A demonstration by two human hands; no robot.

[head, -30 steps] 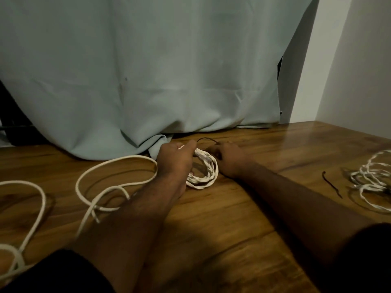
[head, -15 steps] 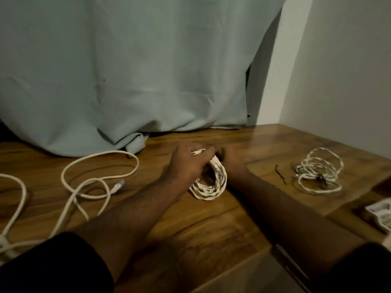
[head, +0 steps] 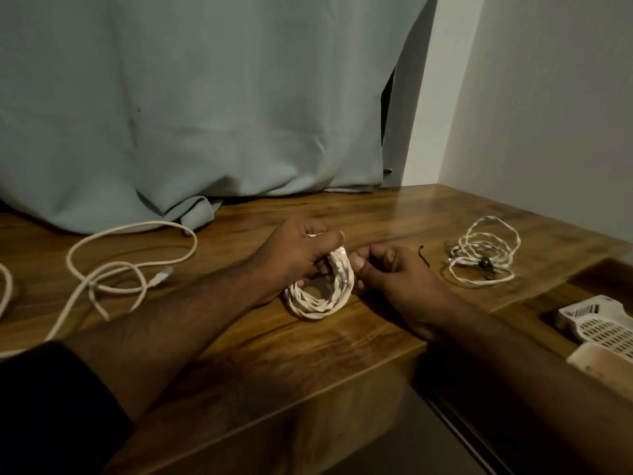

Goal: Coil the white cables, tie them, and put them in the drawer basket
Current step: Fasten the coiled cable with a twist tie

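Observation:
A small coiled white cable (head: pixel 320 298) stands on edge on the wooden table (head: pixel 308 341), mid-frame. My left hand (head: pixel 294 255) grips the coil's top, thumb over the connector end. My right hand (head: pixel 394 275) rests just right of the coil, its fingertips pinching at the coil's side; whether a tie is between them is hidden. A loose black tie (head: pixel 424 256) lies on the table beyond my right hand. A second white coil (head: pixel 484 257), bound with a dark tie, lies at the right. A loose, uncoiled white cable (head: pixel 113 265) sprawls at the left.
A white perforated basket (head: pixel 603 323) sits low at the right in an open drawer. A pale green curtain (head: pixel 205 114) hangs behind the table and drapes onto its back edge. White walls meet at the right corner. The table's front edge runs under my forearms.
The view has swung right, bringing the tied coil and basket further into sight. Both hands stay at the small coil, which now stands a little nearer the front edge.

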